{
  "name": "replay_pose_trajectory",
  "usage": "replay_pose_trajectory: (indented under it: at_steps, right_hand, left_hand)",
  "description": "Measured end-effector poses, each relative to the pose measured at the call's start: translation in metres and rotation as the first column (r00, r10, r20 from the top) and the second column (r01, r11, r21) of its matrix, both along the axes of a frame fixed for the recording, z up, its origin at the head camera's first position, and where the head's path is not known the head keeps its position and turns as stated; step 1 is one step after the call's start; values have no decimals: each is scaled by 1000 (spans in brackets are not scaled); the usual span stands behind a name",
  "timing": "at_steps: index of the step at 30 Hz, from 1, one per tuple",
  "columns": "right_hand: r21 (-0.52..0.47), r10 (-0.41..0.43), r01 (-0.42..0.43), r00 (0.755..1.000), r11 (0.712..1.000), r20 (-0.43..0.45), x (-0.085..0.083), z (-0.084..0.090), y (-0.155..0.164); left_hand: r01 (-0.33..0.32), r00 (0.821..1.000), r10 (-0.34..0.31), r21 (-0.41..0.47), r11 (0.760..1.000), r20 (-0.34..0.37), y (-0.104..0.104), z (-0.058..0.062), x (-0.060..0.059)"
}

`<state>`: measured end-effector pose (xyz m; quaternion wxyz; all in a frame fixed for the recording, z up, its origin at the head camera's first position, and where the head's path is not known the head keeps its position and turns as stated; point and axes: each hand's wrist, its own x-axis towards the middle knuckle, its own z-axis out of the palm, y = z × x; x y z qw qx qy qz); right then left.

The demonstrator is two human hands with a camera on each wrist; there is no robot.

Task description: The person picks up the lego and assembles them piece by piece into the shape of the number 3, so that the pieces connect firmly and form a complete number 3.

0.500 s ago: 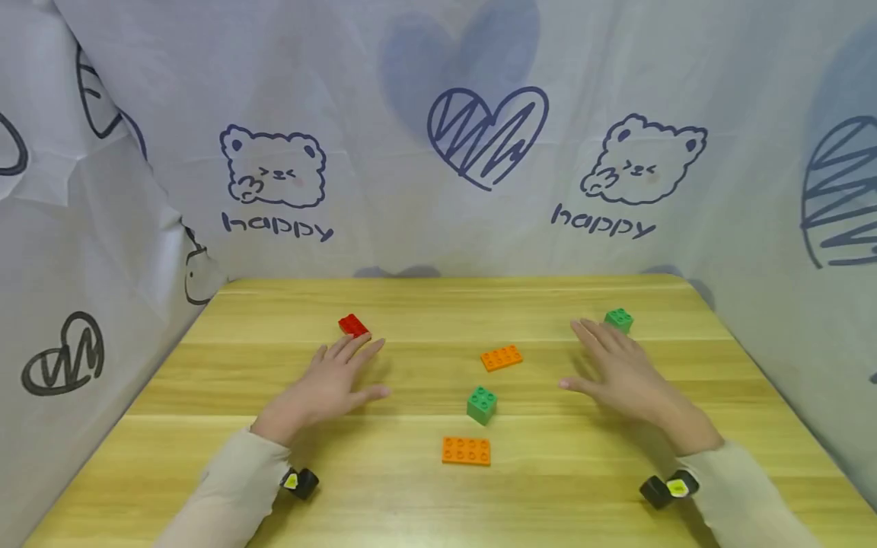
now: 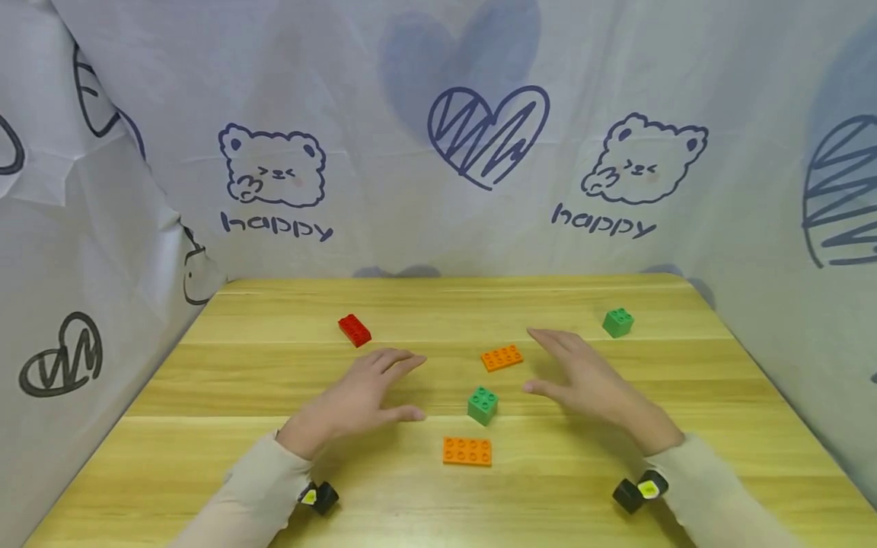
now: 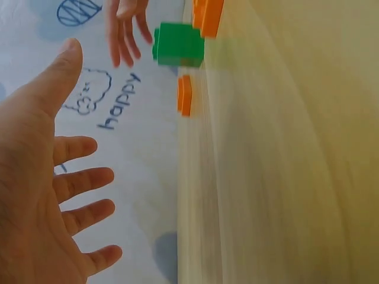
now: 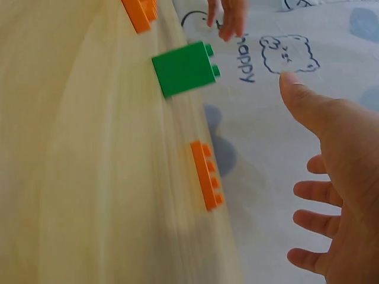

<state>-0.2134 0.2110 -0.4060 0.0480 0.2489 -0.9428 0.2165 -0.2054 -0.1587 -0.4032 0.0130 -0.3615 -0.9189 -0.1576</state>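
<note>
Hovering spread, touching nothing: left hand (image 2: 366,388), right hand (image 2: 582,380); green brick (image 2: 483,404) between them.

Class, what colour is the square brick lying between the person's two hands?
Green: the square brick shows best in the head view.

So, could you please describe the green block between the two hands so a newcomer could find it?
On the wooden table, look midway between the left hand and right hand. The green block stands there, taller than the flat orange bricks before and behind it.
</note>
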Motion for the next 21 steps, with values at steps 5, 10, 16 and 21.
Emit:
replay_pose_trajectory:
  at_steps: [5, 10, 16, 21]
  right_hand:
    - [-29, 39, -39, 999, 999, 3, 0, -5, -12]
    - [-49, 61, -60, 998, 997, 6, 1, -8, -25]
    - [-72, 95, -94, 995, 993, 12, 4, -10, -38]
    - [-69, 134, -132, 991, 989, 26, 8, -13, -46]
  left_hand:
    - [62, 998, -62, -1, 998, 6, 12, 1, 3]
    - [111, 994, -111, -11, 994, 24, 23, 3, 6]
    - [169, 985, -168, -13, 986, 34, 34, 1, 9]
    - [206, 978, -206, -11, 978, 37, 43, -1, 14]
